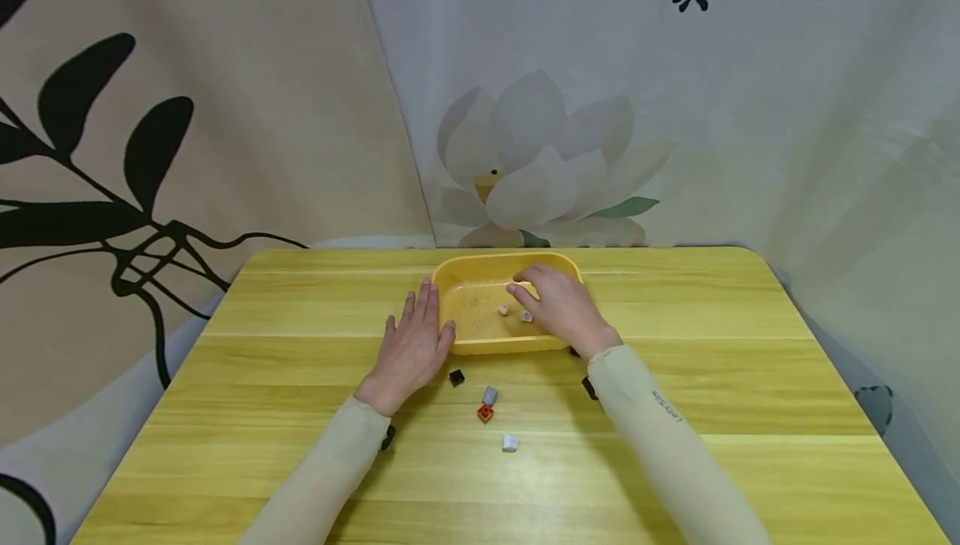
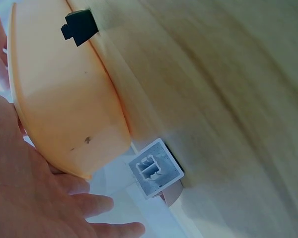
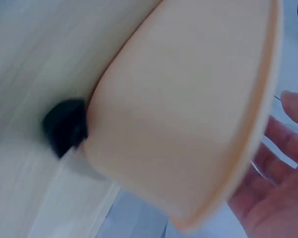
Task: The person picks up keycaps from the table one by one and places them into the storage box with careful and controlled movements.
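A yellow plastic tray (image 1: 480, 347) stands at the table's far edge with two small white keycaps in it, one whitish keycap (image 1: 503, 310) and another keycap (image 1: 527, 317) with dark marks. My left hand (image 1: 408, 351) rests against the tray's left rim, fingers straight. Over the tray's right half is my right hand (image 1: 558, 305), fingers loosely bent and thumb apart; nothing shows between them. In the right wrist view the right hand (image 3: 283, 178) also appears without a keycap. A grey keycap (image 2: 155, 168) shows its hollow underside in the left wrist view.
On the wooden table (image 1: 300, 412) before the tray lie a black keycap (image 1: 457, 377), a grey-blue keycap (image 1: 490, 396) touching a red keycap (image 1: 485, 413), and a white keycap (image 1: 510, 442). Another black keycap (image 3: 67, 126) sits against the tray's outer wall. A printed curtain (image 1: 300, 112) hangs behind.
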A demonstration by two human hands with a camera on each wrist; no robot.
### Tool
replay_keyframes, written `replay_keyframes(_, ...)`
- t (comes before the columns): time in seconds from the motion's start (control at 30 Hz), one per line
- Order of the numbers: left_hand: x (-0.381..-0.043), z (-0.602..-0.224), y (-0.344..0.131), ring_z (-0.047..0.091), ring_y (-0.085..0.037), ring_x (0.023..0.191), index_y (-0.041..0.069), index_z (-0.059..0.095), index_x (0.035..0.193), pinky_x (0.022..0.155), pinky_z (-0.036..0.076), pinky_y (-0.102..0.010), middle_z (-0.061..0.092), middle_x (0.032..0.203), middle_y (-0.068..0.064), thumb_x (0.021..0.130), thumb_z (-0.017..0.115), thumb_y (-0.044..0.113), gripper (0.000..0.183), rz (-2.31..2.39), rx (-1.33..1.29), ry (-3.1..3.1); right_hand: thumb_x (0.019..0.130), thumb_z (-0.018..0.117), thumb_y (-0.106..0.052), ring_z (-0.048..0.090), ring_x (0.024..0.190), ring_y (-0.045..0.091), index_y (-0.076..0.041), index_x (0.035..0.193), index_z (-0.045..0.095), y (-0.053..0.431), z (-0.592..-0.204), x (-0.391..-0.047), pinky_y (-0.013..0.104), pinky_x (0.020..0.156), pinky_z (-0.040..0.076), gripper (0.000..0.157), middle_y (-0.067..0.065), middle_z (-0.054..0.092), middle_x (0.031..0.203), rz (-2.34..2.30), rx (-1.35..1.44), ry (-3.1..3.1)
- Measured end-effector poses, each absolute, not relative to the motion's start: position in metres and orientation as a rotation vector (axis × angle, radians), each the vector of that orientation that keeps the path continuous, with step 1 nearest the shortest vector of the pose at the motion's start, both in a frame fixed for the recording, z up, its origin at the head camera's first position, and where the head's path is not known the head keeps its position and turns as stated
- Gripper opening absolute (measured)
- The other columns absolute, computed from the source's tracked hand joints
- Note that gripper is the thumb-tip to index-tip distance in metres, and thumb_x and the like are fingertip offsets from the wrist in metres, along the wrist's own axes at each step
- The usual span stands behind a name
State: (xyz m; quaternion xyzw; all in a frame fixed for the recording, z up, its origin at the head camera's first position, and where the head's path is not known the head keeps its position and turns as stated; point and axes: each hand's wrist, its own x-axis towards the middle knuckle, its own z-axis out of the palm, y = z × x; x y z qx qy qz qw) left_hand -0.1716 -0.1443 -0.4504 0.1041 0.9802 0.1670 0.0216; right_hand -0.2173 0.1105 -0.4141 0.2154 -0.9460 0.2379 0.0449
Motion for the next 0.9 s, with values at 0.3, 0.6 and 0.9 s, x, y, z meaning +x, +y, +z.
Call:
replay_keyframes(0.3,-0.171,-0.451,-0.144,0.010,-0.043,0.156,0.000,0.008,0.164,0.116,0.017,-0.073,0.000,0.172,-0.014,0.112,0.031,0.042,0.070,0.528,0.327,3.041,0.106,0.059,-0.039,0.057,0.129,0.035,-0.009,0.136,0.067,0.143,-0.407,-0.198,0.055,0.105,0.047,0.043,0.012,0.060,0.142,0.773,0.629,-2.828)
replay_keyframes(0.6,-0.171,-0.450,-0.145,0.010,-0.042,0.156,0.000,0.007,0.164,0.116,0.018,-0.073,0.001,0.172,-0.015,0.112,0.029,0.042,0.070,0.532,0.332,3.035,0.105,0.061,-0.040,0.045,0.141,0.042,-0.008,0.150,0.055,0.168,-0.408,-0.176,0.061,0.112,0.038,0.055,0.019,0.044,0.158,0.685,0.652,-2.827)
replay_keyframes(0.9,-0.171,-0.451,-0.145,0.012,-0.044,0.156,-0.001,0.008,0.164,0.115,0.019,-0.074,0.002,0.172,-0.015,0.112,0.029,0.042,0.070,0.540,0.346,3.038,0.104,0.063,-0.042,0.038,0.146,0.043,-0.009,0.155,0.049,0.190,-0.414,-0.160,0.062,0.114,0.035,0.062,0.022,0.034,0.164,0.575,0.713,-2.809)
